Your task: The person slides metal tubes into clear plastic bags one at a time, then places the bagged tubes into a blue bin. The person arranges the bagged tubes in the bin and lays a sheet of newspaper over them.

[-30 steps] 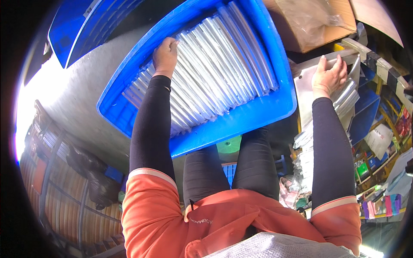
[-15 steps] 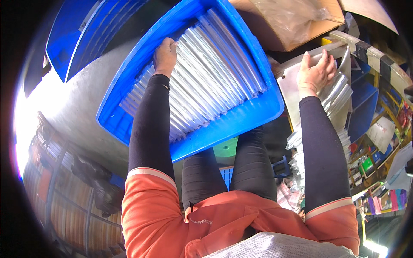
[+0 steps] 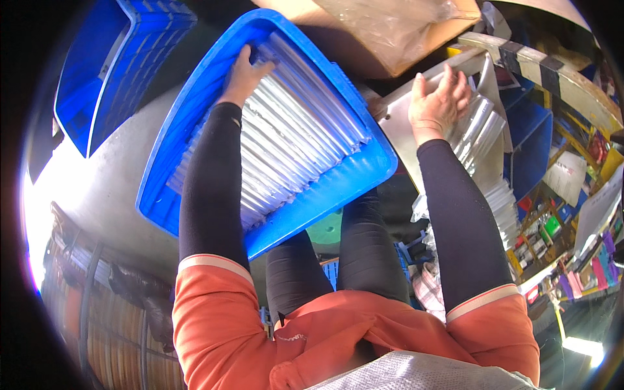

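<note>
A blue plastic bin sits tilted in front of me, holding rows of long, shiny, clear plastic-wrapped sticks. My left hand reaches inside near the bin's far left side. Its thumb is spread away from the fingers over the ends of the sticks, and nothing shows in its grasp. To the right, my right hand is open with fingers apart. It lies beside more clear plastic-wrapped sticks on a pale metal tray; whether its palm touches them is hidden.
An open cardboard box with clear film stands behind the bin. Another blue crate is at far left. A pale bar with black bands runs along the right, beside cluttered shelves. A green stool top shows between my legs.
The view has turned, so bin, tray and box appear farther left. My left thumb has spread away from its fingers. My right hand stays by the sticks on the tray.
</note>
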Tool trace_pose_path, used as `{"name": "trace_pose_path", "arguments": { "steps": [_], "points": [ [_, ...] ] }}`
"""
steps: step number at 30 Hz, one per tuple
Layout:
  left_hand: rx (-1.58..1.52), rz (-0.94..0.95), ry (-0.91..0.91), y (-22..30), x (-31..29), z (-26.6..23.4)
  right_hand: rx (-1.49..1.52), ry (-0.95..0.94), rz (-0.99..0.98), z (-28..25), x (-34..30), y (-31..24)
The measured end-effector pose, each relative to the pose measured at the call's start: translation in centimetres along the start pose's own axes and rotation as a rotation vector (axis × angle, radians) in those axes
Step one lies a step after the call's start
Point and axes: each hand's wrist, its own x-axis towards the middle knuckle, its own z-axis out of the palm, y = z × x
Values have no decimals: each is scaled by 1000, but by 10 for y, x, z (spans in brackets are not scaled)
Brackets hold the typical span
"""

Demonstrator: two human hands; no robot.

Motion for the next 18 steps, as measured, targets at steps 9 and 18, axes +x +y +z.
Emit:
{"name": "trace_pose_path", "arguments": {
  "steps": [9,18],
  "points": [
    [414,-108,44,29,16,43,70,-43,63,4,5,-5],
    [-627,167,187,303,-145,86,239,-320,144,-6,28,0]
  ]
}}
